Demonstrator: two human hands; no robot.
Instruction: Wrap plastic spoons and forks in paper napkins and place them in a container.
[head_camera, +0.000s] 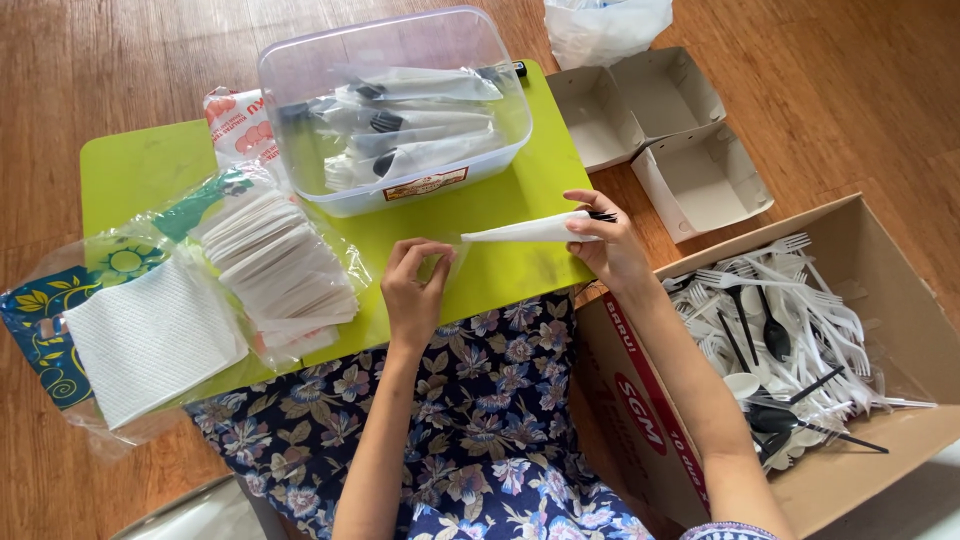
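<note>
My right hand (607, 240) grips the end of a rolled white napkin packet (525, 231) with a black utensil tip poking out of it, held flat above the lime-green table (130, 170). My left hand (415, 285) pinches the thin clear plastic sleeve (452, 256) at the packet's other end. Behind it stands a clear plastic tub (300, 70) holding several finished wrapped cutlery packets (415, 125). A stack of folded white napkins (280, 265) in an open plastic bag lies left of my left hand.
A cardboard box (640, 400) at my right holds several loose white forks and black spoons (775, 335). Two empty white paper trays (660, 130) sit on the wooden floor behind it. A larger white napkin pack (150, 335) lies at the table's left edge.
</note>
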